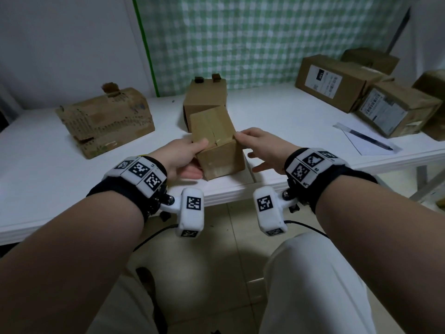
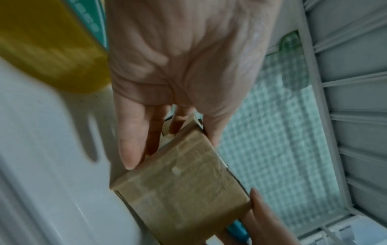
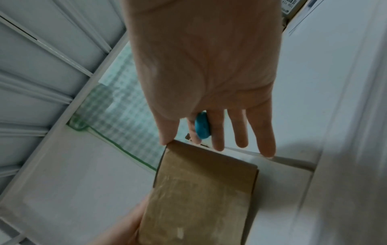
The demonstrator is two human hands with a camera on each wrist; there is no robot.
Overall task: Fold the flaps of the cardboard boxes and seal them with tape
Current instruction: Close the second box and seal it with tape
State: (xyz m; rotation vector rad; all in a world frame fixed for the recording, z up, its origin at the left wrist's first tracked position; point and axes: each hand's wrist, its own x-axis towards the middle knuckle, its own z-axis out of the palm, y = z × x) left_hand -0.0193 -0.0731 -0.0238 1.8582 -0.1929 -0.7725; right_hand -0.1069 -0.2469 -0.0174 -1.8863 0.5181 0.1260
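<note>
1. Centrally, white table [image 1: 277, 112] bears the small cardboard box [image 1: 218, 150] at its near edge.
2. Left hand [image 1: 183, 155] grips the box's left side, thumb on top.
3. Right hand [image 1: 262, 145] pinches its top right corner; other fingers spread.

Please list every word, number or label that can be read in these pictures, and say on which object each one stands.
"TSH" or similar, uncertain: dark patch on the white shipping label of the long cardboard box.
Second shipping label: barcodes and print, too blurred to read.
Square black-and-white markers on the wrist bands: patterns, no words.
Small box in both hands: no text.
</note>
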